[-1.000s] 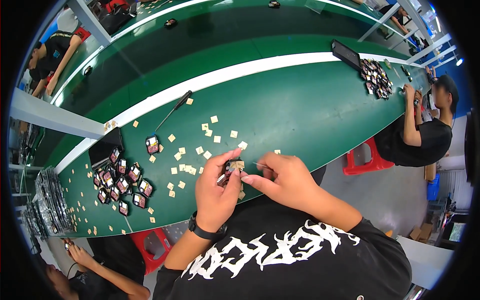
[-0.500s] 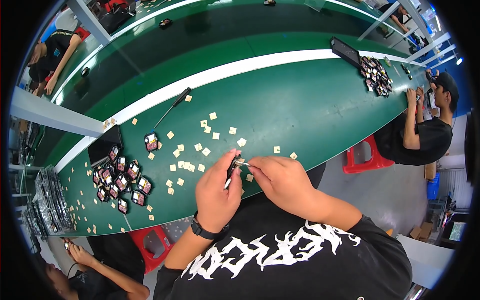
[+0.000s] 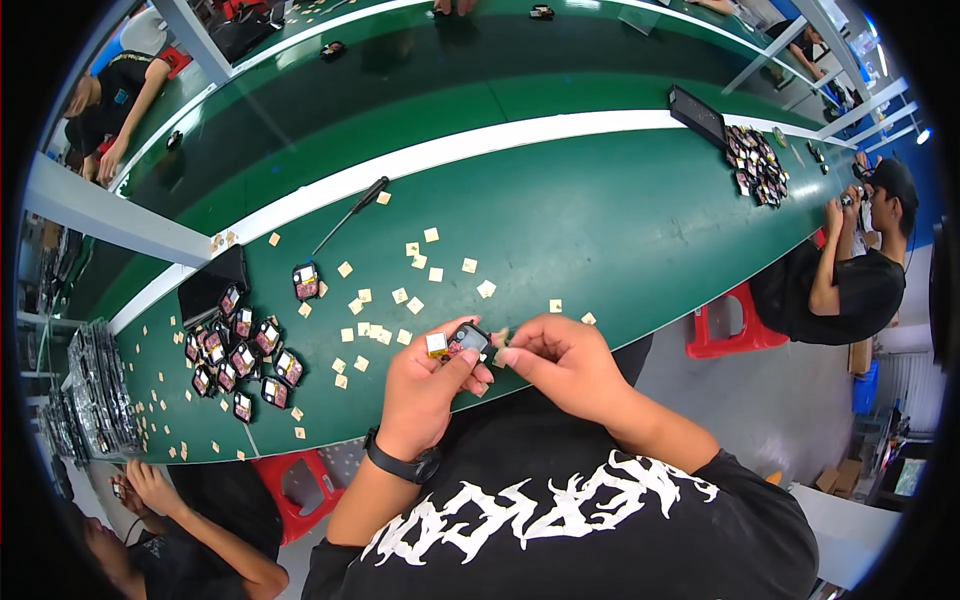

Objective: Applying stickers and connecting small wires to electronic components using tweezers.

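Observation:
My left hand (image 3: 415, 395) is closed around a small black-rimmed electronic module (image 3: 470, 337), its open face turned up. A white square with a yellow edge (image 3: 437, 343) shows at the module's left side, above my fingers. Just to the right of the module, my right hand (image 3: 568, 362) is closed in a pinch, thumb against forefinger. A tiny pale piece seems to be at those fingertips, too small to make out. Both hands are over the near edge of the green bench (image 3: 590, 210).
Small beige squares (image 3: 400, 296) lie scattered left of my hands. Similar modules are heaped (image 3: 240, 357) beside a black tray (image 3: 215, 285); a screwdriver (image 3: 350, 215) lies behind. Another pile (image 3: 757, 165) is far right. Co-workers sit at both sides, near red stools (image 3: 735, 320).
My left hand has turned the module so its open face shows. My right hand has drawn slightly away to the right, and the metal-looking piece between the hands is no longer visible.

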The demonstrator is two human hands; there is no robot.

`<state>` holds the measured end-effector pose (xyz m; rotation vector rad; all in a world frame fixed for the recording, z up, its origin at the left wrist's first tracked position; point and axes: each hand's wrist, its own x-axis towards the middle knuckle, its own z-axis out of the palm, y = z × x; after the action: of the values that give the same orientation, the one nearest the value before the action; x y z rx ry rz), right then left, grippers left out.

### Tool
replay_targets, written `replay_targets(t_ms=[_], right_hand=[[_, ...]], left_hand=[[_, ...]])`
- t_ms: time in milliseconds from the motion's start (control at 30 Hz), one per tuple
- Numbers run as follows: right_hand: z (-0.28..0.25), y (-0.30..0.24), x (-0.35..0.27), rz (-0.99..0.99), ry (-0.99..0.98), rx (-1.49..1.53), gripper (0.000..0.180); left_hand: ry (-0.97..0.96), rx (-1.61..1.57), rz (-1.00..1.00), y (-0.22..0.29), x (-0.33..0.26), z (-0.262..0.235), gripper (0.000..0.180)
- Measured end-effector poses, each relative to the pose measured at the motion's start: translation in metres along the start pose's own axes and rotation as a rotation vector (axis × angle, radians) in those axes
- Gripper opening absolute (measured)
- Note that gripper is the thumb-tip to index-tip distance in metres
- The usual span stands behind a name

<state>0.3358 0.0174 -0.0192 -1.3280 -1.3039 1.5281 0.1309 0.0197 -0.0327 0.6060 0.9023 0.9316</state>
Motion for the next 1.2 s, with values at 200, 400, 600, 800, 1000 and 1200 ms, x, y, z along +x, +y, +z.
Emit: replay_targets(t_ms=[200, 400, 600, 800, 1000, 1200], right_hand=[[-0.001, -0.024, 0.009, -0.232, -0.041, -0.294, 0.017], [-0.008, -0.015, 0.018, -0.460, -0.125, -0.527, 0.018], [-0.015, 0.001, 0.003, -0.160, -0.119, -0.212, 0.012], [-0.014, 0.007, -0.002, 0.048, -0.092, 0.024, 0.014], [-0.013, 0.001, -0.006, 0.023, -0.030, 0.059, 0.013], [-0.013, 0.002, -0.008, 0.035, -0.053, 0.100, 0.013]], left_hand=[[-0.033, 0.379, 0.109, -0.006, -0.003, 0.001, 0.045], [-0.073, 0.711, 0.152, 0.003, -0.008, 0.015, 0.046], [-0.028, 0.354, 0.047, -0.007, -0.007, 0.012, 0.043], [-0.014, 0.314, 0.075, -0.009, -0.006, 0.019, 0.040], [0.002, 0.376, 0.102, -0.012, -0.004, 0.024, 0.028], [0.020, 0.301, 0.085, -0.011, -0.002, 0.028, 0.023]])
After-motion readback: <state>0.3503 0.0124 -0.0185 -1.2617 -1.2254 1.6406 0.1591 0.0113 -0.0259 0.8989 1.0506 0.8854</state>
